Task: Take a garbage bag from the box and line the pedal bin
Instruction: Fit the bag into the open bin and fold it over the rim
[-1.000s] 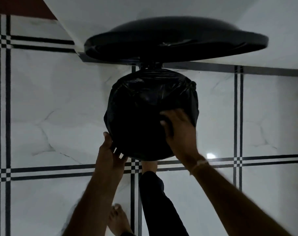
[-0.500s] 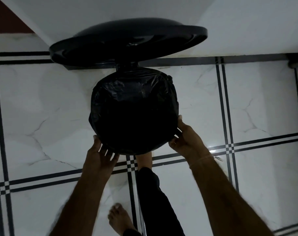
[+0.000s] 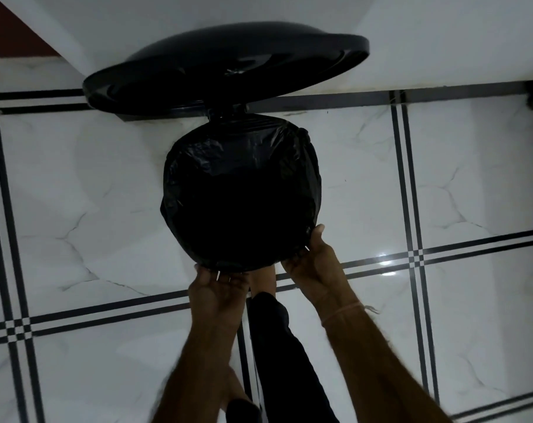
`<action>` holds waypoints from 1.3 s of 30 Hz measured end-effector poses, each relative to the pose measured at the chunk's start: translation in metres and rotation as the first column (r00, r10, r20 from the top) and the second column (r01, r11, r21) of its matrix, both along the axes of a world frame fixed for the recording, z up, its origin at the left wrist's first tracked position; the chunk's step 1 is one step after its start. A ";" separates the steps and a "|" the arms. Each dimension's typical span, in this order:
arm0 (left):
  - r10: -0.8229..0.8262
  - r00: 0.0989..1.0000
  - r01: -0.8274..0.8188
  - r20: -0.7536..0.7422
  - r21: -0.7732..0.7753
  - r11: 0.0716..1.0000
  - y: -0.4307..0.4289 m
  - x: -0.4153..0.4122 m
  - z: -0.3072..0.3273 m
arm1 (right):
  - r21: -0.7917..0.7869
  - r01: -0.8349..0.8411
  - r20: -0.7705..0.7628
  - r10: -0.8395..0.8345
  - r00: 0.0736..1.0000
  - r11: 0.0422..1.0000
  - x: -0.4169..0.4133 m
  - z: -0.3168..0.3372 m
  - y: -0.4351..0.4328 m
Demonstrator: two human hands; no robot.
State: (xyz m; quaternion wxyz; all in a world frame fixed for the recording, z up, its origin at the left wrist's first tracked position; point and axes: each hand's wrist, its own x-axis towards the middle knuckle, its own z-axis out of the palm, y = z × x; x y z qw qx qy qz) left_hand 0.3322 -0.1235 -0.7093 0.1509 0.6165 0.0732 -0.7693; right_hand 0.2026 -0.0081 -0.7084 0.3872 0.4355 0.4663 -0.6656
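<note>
A round black pedal bin stands on the tiled floor with its lid (image 3: 228,68) raised against the wall. A black garbage bag (image 3: 241,166) is stretched over the bin's rim and hangs down its outside. My left hand (image 3: 216,288) grips the bag's edge at the near rim. My right hand (image 3: 311,264) holds the bag's edge at the near right of the rim, fingers under the plastic. A foot (image 3: 263,279) in a dark trouser leg rests at the bin's base, between my hands. The box is not in view.
White marble-look floor tiles with black double lines (image 3: 411,257) surround the bin. A white wall (image 3: 442,41) with a dark skirting strip runs behind it. My other foot (image 3: 237,392) shows at the bottom middle.
My left hand slid right along the near rim toward the foot. My right hand stayed at the near right rim, pressing the bag's edge down. The view shifted slightly.
</note>
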 end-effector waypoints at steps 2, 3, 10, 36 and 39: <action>0.006 1.000 -0.007 0.012 0.047 0.999 0.006 -0.010 0.006 | 0.023 0.025 0.027 -0.026 0.999 0.999 0.007 0.001 -0.007; -0.001 1.000 0.000 0.013 0.086 0.996 0.010 -0.015 0.011 | 0.036 0.025 0.053 -0.027 0.998 0.999 0.012 0.003 -0.011; -0.036 0.996 0.037 0.083 -0.006 0.999 -0.016 -0.010 0.012 | 0.060 0.087 0.070 -0.091 0.993 0.994 0.004 0.011 -0.017; -0.568 0.608 0.793 0.554 -0.461 0.399 -0.161 -0.063 -0.019 | 0.643 -0.567 -0.203 0.828 0.522 0.515 -0.143 -0.013 -0.086; -0.667 0.570 0.815 0.480 -0.431 0.387 -0.174 -0.064 -0.023 | 0.435 -0.651 -0.109 0.754 0.647 0.622 -0.160 -0.014 -0.081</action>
